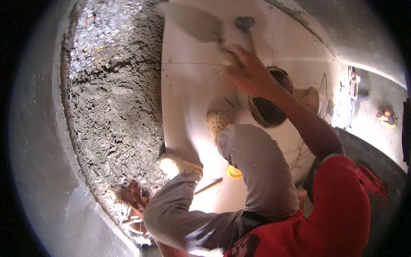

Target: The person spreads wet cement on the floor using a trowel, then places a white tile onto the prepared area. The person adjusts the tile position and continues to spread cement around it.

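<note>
My right hand is wrapped around the handle of a trowel and held out over the pale tiles. Motion blurs the trowel's broad grey blade, which points away to the upper left, close to the wet mortar. My left hand is low beside my left knee, near the mortar's near end; its fingers are too dim and partly hidden to read. Rough grey mortar fills the strip to the left. A mallet with a dark head lies just beyond my right hand.
Large pale tiles lie under my feet, their edge against the mortar. Dark round containers stand beneath my right forearm. A yellow round object and a thin stick lie between my legs. Grey walls border the space.
</note>
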{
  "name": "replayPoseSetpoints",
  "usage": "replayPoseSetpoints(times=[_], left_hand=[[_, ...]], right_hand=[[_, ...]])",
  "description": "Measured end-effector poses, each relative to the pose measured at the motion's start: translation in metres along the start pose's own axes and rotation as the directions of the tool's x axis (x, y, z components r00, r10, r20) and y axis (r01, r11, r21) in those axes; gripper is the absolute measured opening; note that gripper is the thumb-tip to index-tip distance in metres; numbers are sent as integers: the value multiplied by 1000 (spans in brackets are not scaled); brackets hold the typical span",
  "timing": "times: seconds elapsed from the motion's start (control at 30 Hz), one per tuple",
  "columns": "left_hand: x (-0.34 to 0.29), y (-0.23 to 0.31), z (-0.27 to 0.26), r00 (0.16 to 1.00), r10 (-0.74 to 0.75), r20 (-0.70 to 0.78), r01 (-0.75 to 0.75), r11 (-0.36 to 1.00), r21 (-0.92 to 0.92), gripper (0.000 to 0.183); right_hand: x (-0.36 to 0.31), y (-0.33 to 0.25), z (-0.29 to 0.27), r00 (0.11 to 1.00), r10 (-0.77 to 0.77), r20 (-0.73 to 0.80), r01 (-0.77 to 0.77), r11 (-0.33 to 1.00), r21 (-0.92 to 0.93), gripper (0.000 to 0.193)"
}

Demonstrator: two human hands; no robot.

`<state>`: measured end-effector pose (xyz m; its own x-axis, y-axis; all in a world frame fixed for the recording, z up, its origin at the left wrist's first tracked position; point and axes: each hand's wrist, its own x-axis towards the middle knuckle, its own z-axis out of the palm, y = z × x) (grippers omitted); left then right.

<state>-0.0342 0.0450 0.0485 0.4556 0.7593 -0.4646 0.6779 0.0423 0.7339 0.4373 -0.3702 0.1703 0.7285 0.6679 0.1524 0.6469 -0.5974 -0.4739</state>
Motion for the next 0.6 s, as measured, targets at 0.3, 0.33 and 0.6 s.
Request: replayPoseSetpoints(times=[0.3,0.33,0.6], left_hand=[[-180,216,-82,671,-616,413,611,775,161,63],[-200,240,-72,635,-684,359,664,721,198,63],[-251,383,2,472,-655,590,146,718,681,61]], right_hand=[[-183,-81,-198,422,888,181,-907,413,84,61],[-194,-80,-193,420,882,213,-891,445,-89,58],[-191,8,-56,136,926,352,-965,204,-163,43]])
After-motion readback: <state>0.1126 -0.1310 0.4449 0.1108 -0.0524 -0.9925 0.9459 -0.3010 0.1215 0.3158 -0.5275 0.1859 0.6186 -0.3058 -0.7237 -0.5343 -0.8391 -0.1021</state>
